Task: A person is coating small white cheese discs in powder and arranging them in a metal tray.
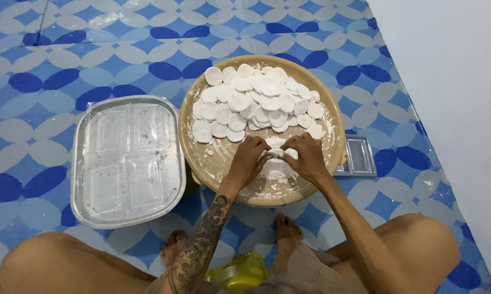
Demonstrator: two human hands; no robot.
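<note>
Our left hand (249,158) and right hand (306,158), fingers curled, pinch one soft white dough piece (277,154) over the floury round tan tray (213,158); flat discs (256,100) heaped far.

Place: I read this as a home, with food being prepared on the floor rather than at a counter.
Floor: I see patterned floor tiles (65,65) in blue, grey and white, the sort laid in a house.
Wall: a plain white wall (452,81) runs along the right side.
Seating: the person sits cross-legged and barefoot on the tiles.
Wares: a round tan tray (332,109) piled with white dough discs (256,100) sits beside a metal tray (82,163) holding clear plastic containers (128,158).
</note>
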